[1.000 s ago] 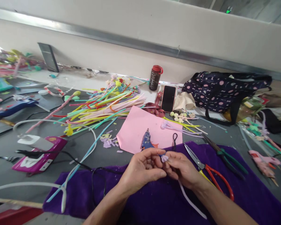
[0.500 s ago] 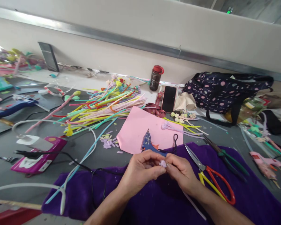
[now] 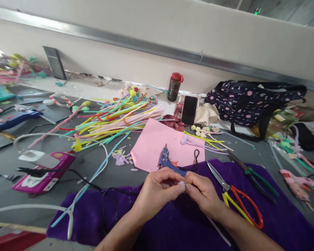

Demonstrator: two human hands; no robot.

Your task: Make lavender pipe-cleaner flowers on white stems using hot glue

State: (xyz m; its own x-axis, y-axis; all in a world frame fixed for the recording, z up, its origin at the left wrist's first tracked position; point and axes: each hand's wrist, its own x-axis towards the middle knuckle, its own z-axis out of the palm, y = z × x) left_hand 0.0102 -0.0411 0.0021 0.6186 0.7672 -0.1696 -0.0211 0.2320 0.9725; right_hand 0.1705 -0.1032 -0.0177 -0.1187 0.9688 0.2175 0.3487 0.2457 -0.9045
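Over the purple cloth, my left hand is closed in a pinch on a small lilac pipe-cleaner flower. Right beside it, my right hand pinches at the flower's side. A pale lilac stem comes out below my right hand; its join to the flower is hidden by the fingers. Just beyond my hands, a blue glue gun lies on a pink sheet. Scissors with red and yellow handles lie to the right of my right hand.
Green-handled pliers and a pink glue gun lie at the right. Bundled pipe cleaners and cut lilac pieces are left of the sheet. A magenta device with cords stands at the left. A bottle, phone and bag line the back.
Both hands stay in nearly the same place. The lilac flower has turned or sunk slightly between the fingertips, so less of it shows.
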